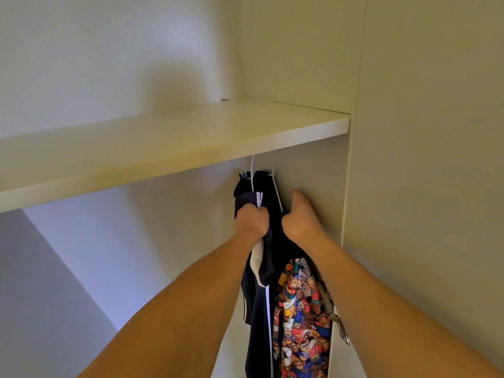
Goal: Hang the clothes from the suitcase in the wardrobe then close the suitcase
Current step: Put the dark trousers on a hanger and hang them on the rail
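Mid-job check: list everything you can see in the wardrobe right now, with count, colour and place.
shelf: one, cream, across the wardrobe above the clothes
wardrobe side panel: one, cream, right of the clothes
dark garment: one, navy with white stripes, hanging below the shelf
white hangers: two hooks showing, white, running up under the shelf edge
bear-print garment: one, multicoloured, hanging right of the dark garment
strap with metal clip: one, grey, beside the bear-print garment
left hand: grips the dark garment
right hand: fingers extended beside the hanging clothes
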Demonstrator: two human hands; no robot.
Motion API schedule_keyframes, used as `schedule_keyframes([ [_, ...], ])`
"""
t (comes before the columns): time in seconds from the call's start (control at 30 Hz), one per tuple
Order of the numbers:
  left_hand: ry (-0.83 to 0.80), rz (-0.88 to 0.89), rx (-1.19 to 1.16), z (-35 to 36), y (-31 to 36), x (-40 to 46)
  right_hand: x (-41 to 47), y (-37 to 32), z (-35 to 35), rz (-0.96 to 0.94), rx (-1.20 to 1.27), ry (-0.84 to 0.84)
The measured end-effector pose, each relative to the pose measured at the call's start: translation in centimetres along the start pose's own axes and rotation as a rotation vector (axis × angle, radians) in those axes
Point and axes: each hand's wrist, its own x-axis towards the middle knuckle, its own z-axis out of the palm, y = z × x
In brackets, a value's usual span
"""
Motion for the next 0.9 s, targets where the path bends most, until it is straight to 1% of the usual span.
schedule_keyframes([
  [0.13,-0.026,0.0,0.0,0.8,-0.1,0.6,0.4,0.8,0.1,0.014,0.022,-0.02],
  [0.47,-0.173,0.068,0.069,0.9,-0.2,1.0,0.8,1.3,0.0,0.005,-0.008,-0.052],
  [0.67,-0.329,0.048,0.171,-0.2,0.4,0.3,0.8,1.2,0.2,0.017,-0.017,-0.047],
  [0.8,-0.335,0.042,0.232,-1.4,-0.4,0.1,0.5,0.8,0.5,0.028,-0.006,-0.023],
  [0.9,-0.323,0.048,0.208,-2.2,-1.2,-0.2,0.1,0.1,0.8,0.027,0.0,-0.001],
])
